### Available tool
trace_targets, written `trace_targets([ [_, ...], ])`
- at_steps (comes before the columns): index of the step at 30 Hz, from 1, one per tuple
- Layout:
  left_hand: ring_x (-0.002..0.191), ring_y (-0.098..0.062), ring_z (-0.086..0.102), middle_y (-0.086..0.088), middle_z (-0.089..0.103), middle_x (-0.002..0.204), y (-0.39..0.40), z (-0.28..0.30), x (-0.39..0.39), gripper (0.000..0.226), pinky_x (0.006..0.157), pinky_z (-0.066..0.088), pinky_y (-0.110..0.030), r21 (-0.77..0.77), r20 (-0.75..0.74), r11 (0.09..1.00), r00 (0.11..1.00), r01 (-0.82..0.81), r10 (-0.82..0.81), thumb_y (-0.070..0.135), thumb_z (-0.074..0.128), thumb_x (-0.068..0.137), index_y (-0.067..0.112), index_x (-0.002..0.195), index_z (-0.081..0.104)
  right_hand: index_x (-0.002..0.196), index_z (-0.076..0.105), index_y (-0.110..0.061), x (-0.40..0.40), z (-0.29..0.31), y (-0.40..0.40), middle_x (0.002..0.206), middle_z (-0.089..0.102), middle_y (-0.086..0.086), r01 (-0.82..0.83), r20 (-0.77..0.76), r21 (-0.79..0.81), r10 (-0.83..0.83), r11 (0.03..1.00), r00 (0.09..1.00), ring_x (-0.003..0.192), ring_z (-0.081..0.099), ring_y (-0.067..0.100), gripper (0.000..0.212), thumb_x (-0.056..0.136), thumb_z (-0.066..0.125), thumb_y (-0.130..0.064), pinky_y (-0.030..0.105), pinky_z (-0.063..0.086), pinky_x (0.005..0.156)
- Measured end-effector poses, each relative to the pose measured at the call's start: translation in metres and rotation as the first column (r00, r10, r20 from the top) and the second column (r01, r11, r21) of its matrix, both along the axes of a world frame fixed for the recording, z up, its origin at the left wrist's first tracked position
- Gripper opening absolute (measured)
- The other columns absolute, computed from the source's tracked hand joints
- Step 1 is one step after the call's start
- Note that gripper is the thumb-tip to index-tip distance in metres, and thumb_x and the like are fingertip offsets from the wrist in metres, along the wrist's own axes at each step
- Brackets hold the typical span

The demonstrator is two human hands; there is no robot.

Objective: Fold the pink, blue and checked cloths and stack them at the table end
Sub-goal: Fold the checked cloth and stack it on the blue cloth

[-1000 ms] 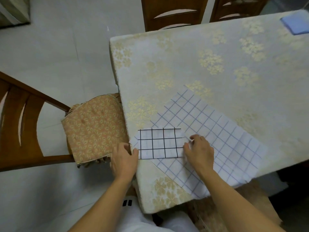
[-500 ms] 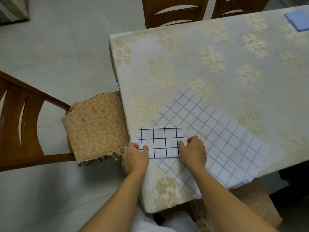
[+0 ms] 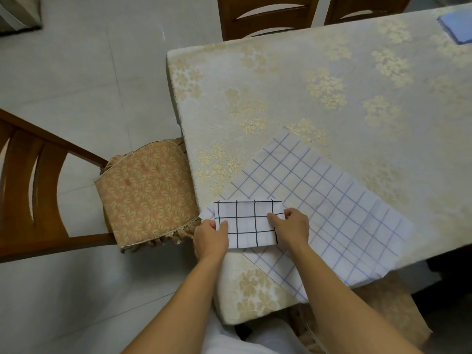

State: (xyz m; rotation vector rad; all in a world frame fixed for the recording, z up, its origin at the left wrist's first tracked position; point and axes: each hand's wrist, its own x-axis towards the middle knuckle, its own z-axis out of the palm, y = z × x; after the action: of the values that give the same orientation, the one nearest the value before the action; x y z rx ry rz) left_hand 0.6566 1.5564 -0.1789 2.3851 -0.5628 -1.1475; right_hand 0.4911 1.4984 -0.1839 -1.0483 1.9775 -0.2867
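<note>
Table with gold-floral cover, checked cloth at its near corner, 1 corner flap folded over. Left hand and right hand each pinch that flap's sides; blue cloth lies far right

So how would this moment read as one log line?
step: folding checked cloth | left hand: pinching folded flap | right hand: pinching flap | blue cloth: far end

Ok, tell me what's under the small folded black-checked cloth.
Under the folded black-checked cloth lies the larger blue-checked cloth, spread on the table. Both hands, left and right, grip it; anything else beneath is hidden.
</note>
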Motion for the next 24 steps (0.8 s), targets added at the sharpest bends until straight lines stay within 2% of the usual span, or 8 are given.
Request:
trace_targets([
  [3,0.065,-0.019,0.036,0.002,0.039,0.069,0.002,0.009,0.002,0.037,0.057,0.027,-0.031,-0.126,-0.089,0.992,0.996,0.003,-0.014,0.026,0.06,0.094,0.019,0.066,0.036,0.095,0.059,-0.015,-0.003,0.006,-0.001,0.109,0.063,0.011,0.085,0.171,0.035,-0.09,0.996,0.981,0.09,0.064,0.027,0.021,0.084,0.072,-0.026,0.042,0.057,0.075],
  [6,0.061,-0.015,0.029,0.002,0.033,0.068,0.003,0.019,0.006,0.036,0.057,0.024,-0.029,-0.245,-0.181,0.97,0.982,0.009,-0.055,0.021,0.061,0.094,0.017,0.069,0.035,0.11,0.057,-0.012,-0.009,0.013,0.0,0.115,0.064,0.009,0.19,0.354,0.139,-0.228,0.972,0.907,0.096,0.068,0.028,0.037,0.081,0.079,-0.015,0.046,0.06,0.083],
  [8,0.064,-0.014,0.028,-0.001,0.032,0.071,0.004,0.026,0.008,0.033,0.059,0.024,-0.028,-0.312,-0.226,0.95,0.971,0.001,-0.075,0.021,0.062,0.094,0.016,0.073,0.037,0.116,0.058,-0.006,-0.014,0.024,0.001,0.113,0.067,0.011,0.234,0.447,0.177,-0.29,0.956,0.846,0.093,0.071,0.028,0.042,0.08,0.08,-0.006,0.039,0.061,0.074],
  [10,0.063,-0.012,0.028,-0.001,0.03,0.071,0.005,0.034,0.011,0.031,0.058,0.025,-0.026,-0.361,-0.275,0.932,0.957,-0.016,-0.09,0.019,0.064,0.092,0.015,0.076,0.038,0.111,0.066,0.0,-0.019,0.041,0.003,0.102,0.075,0.014,0.224,0.535,0.201,-0.299,0.954,0.79,0.082,0.075,0.025,0.032,0.081,0.077,0.001,0.031,0.06,0.063],
  [13,0.072,-0.021,0.052,-0.005,0.056,0.081,0.008,0.047,0.015,0.033,0.068,0.046,-0.035,-0.398,-0.299,0.917,0.947,-0.01,-0.119,0.038,0.068,0.079,0.01,0.088,0.052,0.106,0.069,0.0,-0.026,0.061,0.005,0.096,0.077,0.013,0.173,0.611,0.184,-0.251,0.968,0.751,0.085,0.075,0.027,0.024,0.083,0.074,0.001,0.034,0.06,0.067],
  [15,0.087,-0.027,0.062,-0.013,0.066,0.096,0.01,0.051,0.015,0.04,0.079,0.053,-0.048,-0.411,-0.303,0.911,0.947,-0.027,-0.109,0.048,0.064,0.073,0.017,0.098,0.06,0.107,0.07,-0.002,-0.027,0.072,0.008,0.099,0.077,0.012,0.121,0.599,0.091,-0.151,0.988,0.786,0.09,0.074,0.028,0.023,0.084,0.073,-0.003,0.039,0.06,0.074],
  [18,0.07,-0.021,0.042,-0.012,0.045,0.077,0.015,0.066,0.01,0.029,0.065,0.036,-0.04,-0.489,-0.22,0.872,0.972,-0.033,-0.087,0.037,0.058,0.094,0.012,0.082,0.049,0.101,0.071,-0.011,-0.025,0.087,0.015,0.093,0.076,0.004,0.019,0.497,-0.112,0.04,0.993,0.867,0.089,0.073,0.023,0.013,0.093,0.066,-0.021,0.037,0.059,0.074],
  [24,0.065,-0.013,0.032,-0.005,0.035,0.072,0.054,0.082,0.011,0.035,0.061,0.028,-0.034,-0.56,-0.014,0.827,0.998,0.038,-0.055,0.031,0.046,0.103,0.004,0.081,0.041,0.099,0.067,-0.015,-0.006,0.103,0.043,0.096,0.072,0.003,-0.153,0.264,-0.358,0.258,0.921,0.929,0.092,0.068,0.022,0.051,0.089,0.048,-0.062,0.051,0.056,0.085],
])
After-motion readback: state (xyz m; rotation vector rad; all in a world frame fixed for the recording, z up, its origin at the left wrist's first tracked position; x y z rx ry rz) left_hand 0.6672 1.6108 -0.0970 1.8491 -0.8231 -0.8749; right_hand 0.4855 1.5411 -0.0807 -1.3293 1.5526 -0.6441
